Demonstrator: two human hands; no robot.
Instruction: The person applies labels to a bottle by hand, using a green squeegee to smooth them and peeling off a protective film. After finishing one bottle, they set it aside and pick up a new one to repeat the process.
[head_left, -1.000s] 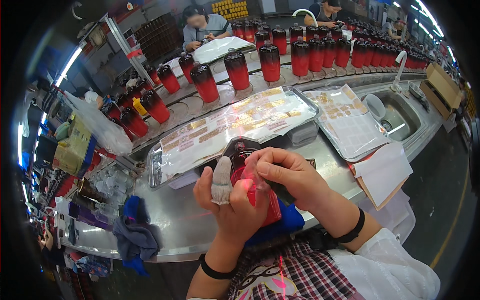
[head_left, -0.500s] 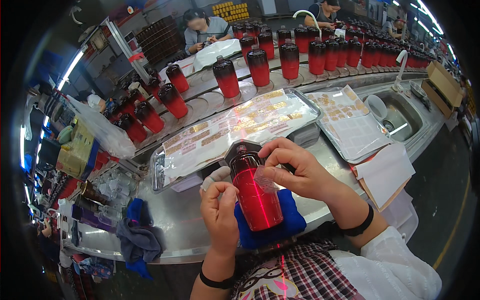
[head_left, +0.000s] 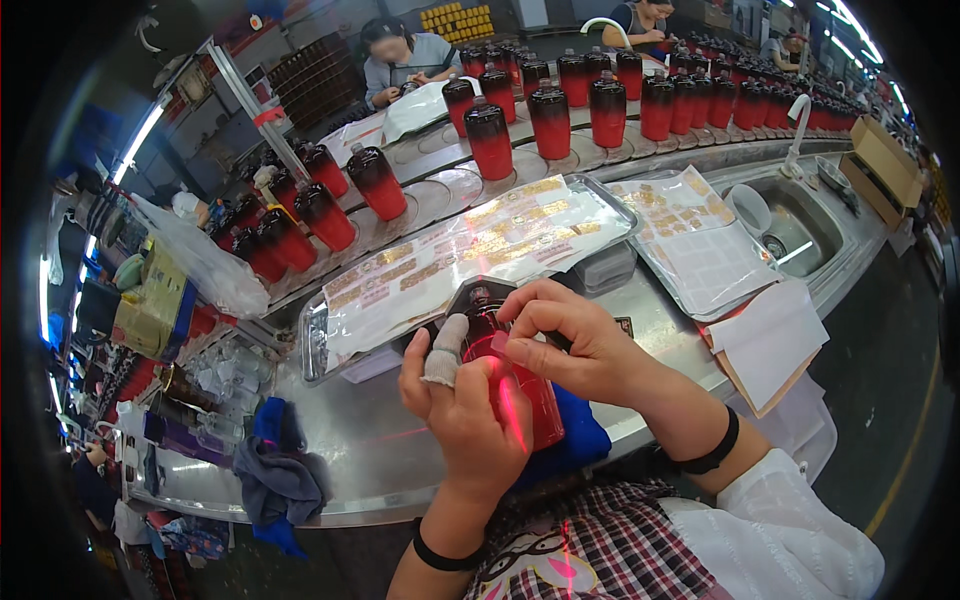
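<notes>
A red bottle with a dark top point(head_left: 546, 412) leans back in front of me, on a folded blue cloth point(head_left: 585, 428), its neck in a dark angular rest point(head_left: 462, 297). My left hand point(head_left: 465, 415) is closed against the bottle's left side and covers much of its front; one finger wears a pale fabric finger sleeve point(head_left: 446, 348). My right hand point(head_left: 580, 345) pinches a small clear film piece point(head_left: 500, 343) between thumb and forefinger, just over the bottle's upper part. Red laser lines cross the bottle and my left hand.
Behind the bottle lies a metal tray point(head_left: 318, 350) with sheets of gold decals. A second tray point(head_left: 700, 312) of decal sheets stands right, near a sink point(head_left: 815, 235). Red-black bottles point(head_left: 490, 140) line a conveyor. Towels point(head_left: 275, 470) lie left. Co-workers sit beyond.
My left hand has moved right and up, over the bottle's front. My right hand has shifted slightly left with the film, less of which shows now. Conveyor bottles have moved rightward.
</notes>
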